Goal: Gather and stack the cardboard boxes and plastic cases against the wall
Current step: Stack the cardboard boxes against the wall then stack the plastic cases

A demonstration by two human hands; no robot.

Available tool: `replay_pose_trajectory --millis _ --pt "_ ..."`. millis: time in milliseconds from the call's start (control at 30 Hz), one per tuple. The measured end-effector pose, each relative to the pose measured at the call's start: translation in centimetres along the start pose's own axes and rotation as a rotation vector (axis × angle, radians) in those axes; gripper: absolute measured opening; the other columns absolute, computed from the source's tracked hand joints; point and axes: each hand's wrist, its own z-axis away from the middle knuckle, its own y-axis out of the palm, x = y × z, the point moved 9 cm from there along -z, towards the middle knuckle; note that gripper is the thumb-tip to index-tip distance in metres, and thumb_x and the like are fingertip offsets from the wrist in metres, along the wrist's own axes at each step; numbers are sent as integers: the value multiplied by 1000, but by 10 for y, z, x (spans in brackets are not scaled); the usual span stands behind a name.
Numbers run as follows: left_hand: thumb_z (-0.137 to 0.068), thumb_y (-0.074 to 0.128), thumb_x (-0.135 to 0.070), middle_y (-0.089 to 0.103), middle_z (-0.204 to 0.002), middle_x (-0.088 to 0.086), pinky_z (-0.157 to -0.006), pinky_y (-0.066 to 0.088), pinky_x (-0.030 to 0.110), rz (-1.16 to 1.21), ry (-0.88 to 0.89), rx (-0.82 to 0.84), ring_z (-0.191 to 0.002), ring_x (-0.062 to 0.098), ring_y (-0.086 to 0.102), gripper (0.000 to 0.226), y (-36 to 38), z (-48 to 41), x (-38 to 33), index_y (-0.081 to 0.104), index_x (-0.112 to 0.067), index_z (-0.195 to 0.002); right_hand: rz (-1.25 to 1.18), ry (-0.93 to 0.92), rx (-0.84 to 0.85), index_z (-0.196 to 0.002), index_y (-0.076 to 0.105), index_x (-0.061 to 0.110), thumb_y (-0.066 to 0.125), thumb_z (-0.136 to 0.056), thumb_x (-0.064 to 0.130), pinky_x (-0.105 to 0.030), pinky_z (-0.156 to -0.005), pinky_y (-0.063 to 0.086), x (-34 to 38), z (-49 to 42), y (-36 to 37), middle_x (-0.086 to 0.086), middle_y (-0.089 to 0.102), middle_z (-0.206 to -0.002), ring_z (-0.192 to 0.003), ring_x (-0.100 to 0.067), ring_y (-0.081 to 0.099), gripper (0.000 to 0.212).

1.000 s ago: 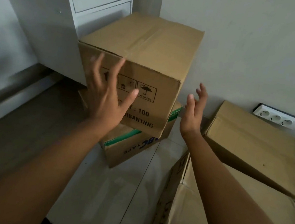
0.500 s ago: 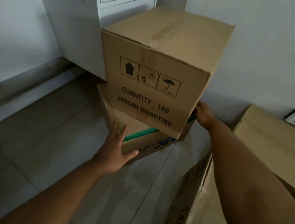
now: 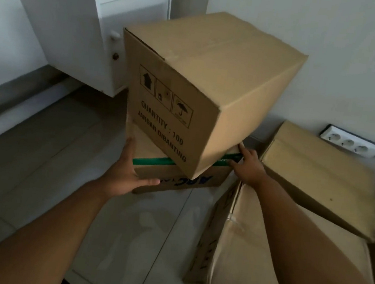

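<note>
against the pale wall (image 3: 334, 53), on a grey tiled floor (image 3: 38, 159), stood a white cabinet (image 3: 82, 29) with drawers at the upper left, the biggest thing in view. just beside it sat the tall cardboard box (image 3: 212, 86), printed with handling symbols and the words "quantity : 100" and "jangan dibanting", resting on top of a flatter lower box (image 3: 177, 178) with a green stripe and blue lettering; the upper one sat turned at an angle, so its near corner overhung the front of the lower one. to the right, a large crumpled box (image 3: 238, 254) lay on the floor near the bottom edge, and a flat box (image 3: 319, 177) rested tilted across its far side, close to the wall. a white power strip (image 3: 351, 144) with three sockets lay by the wall behind that box. the left hand (image 3: 123, 176) pressed against the left front corner of the lower box, fingers spread along its side and thumb laid across the front face, palm flat rather than closed around anything. the right hand (image 3: 247, 165) reached in to the right end of the lower box, fingers open and touching the green stripe just under the upper box's edge. both bare forearms stretched in from the bottom of the view.
</note>
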Motion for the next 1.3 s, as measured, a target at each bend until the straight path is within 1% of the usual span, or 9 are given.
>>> replay_pose_trajectory --millis 100,233,333,500,667,867,967,1100,1300 --pt "-53 97 -63 0 -168 -24 -127 19 32 0 -6 29 -154 2 12 164 -5 -13 -12 -21 -37 -164 -51 36 9 -167 15 31 70 -96 44 -39 -116 39 -14 18 1 -4 27 -163 -143 -30 43 90" --pt "-39 90 -84 1 -175 -14 -129 17 57 -57 -73 1 -162 27 6 169 -9 -25 -11 -24 -49 -159 -137 81 9 -167 18 28 75 -90 45 -44 -118 41 -21 35 3 -4 34 -161 -143 -29 45 97" --pt "-27 78 -96 3 -176 -6 -127 14 66 -108 3 -100 -161 34 0 173 -10 -22 -39 -21 -47 -160 -308 86 -22 -162 17 43 80 -76 51 -54 -112 48 -28 38 -16 -3 38 -162 -144 -30 45 108" --pt "-35 79 -93 -18 -175 -2 -122 11 73 44 327 -270 -162 29 -14 167 -9 6 -141 -19 -47 -162 -708 95 -430 -163 17 34 59 -90 64 -48 -117 34 -17 32 -128 -13 33 -165 -147 -35 38 90" --pt "-60 96 -60 -18 -175 -2 -119 6 44 161 501 -425 -161 16 -9 157 -25 30 -217 -16 -34 -166 -871 7 -454 -164 8 44 53 -78 91 -61 -122 26 19 11 -203 -2 21 -172 -155 -28 27 108" --pt "-73 93 -50 -16 -175 0 -125 3 41 78 523 -395 -158 9 -8 138 -29 26 -228 -8 -38 -167 -836 -27 -387 -158 31 31 56 -86 77 -55 -118 34 54 -1 -208 -1 42 -153 -138 -22 42 89" --pt "-72 92 -58 -6 -175 -5 -126 22 64 144 548 -372 -163 20 4 137 -47 20 -211 -8 -46 -165 -900 -32 -454 -155 33 26 58 -92 68 -44 -108 42 62 10 -196 0 47 -141 -120 -14 50 80" --pt "-78 92 -45 12 -175 -9 -128 28 46 207 564 -347 -160 9 19 131 -71 20 -187 -4 -40 -167 -917 19 -516 -155 31 29 61 -74 83 -42 -105 43 68 29 -177 1 43 -151 -129 -21 50 101" --pt "-82 82 -60 49 -159 -7 -116 45 54 280 476 -357 -146 14 48 101 -97 5 -151 30 -34 -164 -891 37 -578 -147 35 29 63 -72 84 -44 -109 45 80 59 -161 1 44 -142 -125 -19 51 98"
